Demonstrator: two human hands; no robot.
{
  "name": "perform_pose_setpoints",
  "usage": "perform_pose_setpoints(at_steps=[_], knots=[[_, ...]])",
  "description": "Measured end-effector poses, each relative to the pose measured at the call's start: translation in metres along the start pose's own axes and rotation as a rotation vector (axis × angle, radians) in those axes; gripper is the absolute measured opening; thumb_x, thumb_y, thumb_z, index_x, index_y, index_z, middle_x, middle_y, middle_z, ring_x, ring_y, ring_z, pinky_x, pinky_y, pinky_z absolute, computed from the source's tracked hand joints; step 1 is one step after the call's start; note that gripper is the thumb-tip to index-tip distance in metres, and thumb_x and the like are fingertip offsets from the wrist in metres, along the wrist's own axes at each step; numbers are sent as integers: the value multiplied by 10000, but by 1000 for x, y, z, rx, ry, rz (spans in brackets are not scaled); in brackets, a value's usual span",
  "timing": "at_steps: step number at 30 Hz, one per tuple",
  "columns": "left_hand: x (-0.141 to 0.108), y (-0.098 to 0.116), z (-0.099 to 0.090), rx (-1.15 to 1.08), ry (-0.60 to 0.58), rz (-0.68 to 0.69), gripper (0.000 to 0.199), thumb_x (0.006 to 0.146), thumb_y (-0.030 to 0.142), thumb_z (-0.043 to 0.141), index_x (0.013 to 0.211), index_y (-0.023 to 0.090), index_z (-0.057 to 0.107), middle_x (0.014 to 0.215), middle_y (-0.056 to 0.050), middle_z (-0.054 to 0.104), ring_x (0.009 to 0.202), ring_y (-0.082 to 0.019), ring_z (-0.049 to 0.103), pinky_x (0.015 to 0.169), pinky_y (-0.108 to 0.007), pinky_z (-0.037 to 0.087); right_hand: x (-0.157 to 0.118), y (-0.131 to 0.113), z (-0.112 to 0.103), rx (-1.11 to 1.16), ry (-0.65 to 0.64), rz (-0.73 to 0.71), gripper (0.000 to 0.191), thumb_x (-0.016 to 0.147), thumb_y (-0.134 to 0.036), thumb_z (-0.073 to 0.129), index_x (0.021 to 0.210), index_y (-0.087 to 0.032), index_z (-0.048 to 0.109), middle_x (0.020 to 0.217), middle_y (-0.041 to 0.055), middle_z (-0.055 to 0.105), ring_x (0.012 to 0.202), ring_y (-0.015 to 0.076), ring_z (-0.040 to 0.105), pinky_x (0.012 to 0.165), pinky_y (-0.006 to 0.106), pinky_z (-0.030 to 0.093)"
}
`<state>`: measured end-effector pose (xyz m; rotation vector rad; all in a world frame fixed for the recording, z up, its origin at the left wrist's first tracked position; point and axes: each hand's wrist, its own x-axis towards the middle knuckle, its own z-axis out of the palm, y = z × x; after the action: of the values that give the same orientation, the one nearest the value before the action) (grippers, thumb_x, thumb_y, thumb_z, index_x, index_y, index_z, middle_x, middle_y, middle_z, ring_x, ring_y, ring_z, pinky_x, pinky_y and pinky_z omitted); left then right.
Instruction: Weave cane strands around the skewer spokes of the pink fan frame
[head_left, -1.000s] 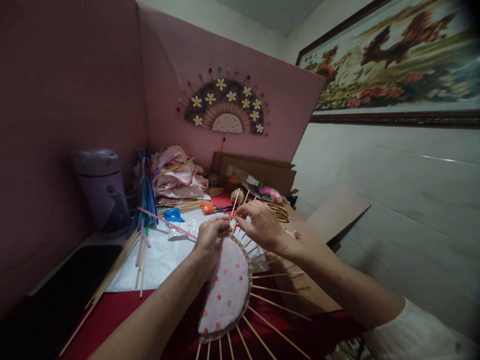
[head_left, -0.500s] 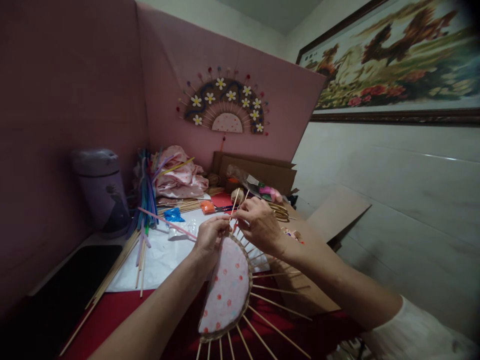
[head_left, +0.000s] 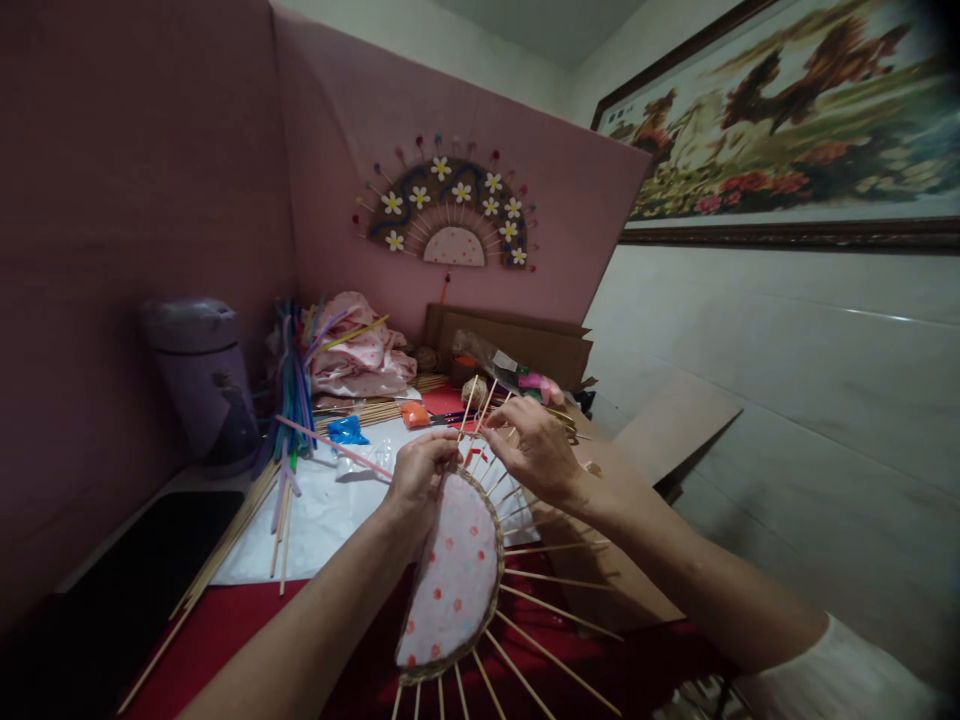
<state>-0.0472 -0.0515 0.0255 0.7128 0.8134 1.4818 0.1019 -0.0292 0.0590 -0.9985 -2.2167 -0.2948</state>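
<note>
A half-round fan [head_left: 454, 570] covered in pink dotted cloth stands on its side, with a braided cord along its curved rim. Thin wooden sticks [head_left: 555, 610] spread outward from that rim. My left hand [head_left: 421, 478] is closed on the fan's upper end, by the base of the topmost stick [head_left: 468, 405]. Just right of it, my right hand [head_left: 536, 445] has thumb and forefinger pinched together beside the upper sticks. A thin strand seems to run between the two hands at stick height; it is too fine to identify surely.
A finished flowered fan [head_left: 454, 210] hangs on the pink panel. Behind my hands lie pipe cleaners [head_left: 289, 385], bundled cloth [head_left: 360, 350], a blue packet [head_left: 347, 430], an orange packet [head_left: 414, 414] and a twine ball [head_left: 474, 391]. A purple tumbler [head_left: 202, 390] stands left.
My right hand has moved slightly right and away from the topmost stick, uncovering more of the upper sticks. My left hand and the fan hold almost still.
</note>
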Motion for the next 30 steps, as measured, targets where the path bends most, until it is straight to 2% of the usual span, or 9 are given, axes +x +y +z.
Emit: perform_pose_setpoints(at_steps=[4, 13, 20, 24, 30], knots=[[0, 0, 1, 6, 7, -18, 238, 456, 94, 594, 682, 102, 666, 524, 15, 527, 491, -69, 390, 489, -215, 258, -5, 2, 1, -29, -44, 34, 130, 803, -301, 564, 762, -178, 577, 797, 48, 574, 800, 189, 493, 734, 309, 369], [0, 1, 1, 10, 33, -18, 237, 461, 78, 592, 684, 107, 667, 507, 19, 537, 484, -72, 406, 492, -216, 277, -3, -4, 3, -12, -91, 18, 47, 799, -197, 546, 758, -174, 555, 795, 38, 565, 780, 163, 493, 721, 290, 362], [-1, 1, 0, 14, 37, -21, 240, 466, 83, 609, 698, 110, 666, 510, 20, 544, 484, -70, 423, 487, -211, 278, 6, -6, 3, 87, -159, 4, 109, 762, -67, 470, 715, -160, 500, 723, 25, 535, 683, 133, 469, 637, 247, 347], [-1, 1, 0, 11, 38, -16, 229, 472, 87, 623, 696, 110, 665, 514, 21, 544, 486, -68, 425, 488, -208, 280, 12, -9, 0, 73, -223, -8, 110, 734, -59, 446, 717, -157, 492, 687, 20, 523, 614, 126, 431, 585, 246, 322], [0, 0, 0, 5, 36, -11, 220, 472, 80, 635, 687, 114, 666, 515, 20, 540, 490, -71, 424, 492, -211, 283, 18, -10, 1, 98, -208, 65, 125, 688, -48, 439, 678, -157, 500, 643, 15, 543, 568, 112, 438, 552, 234, 311]])
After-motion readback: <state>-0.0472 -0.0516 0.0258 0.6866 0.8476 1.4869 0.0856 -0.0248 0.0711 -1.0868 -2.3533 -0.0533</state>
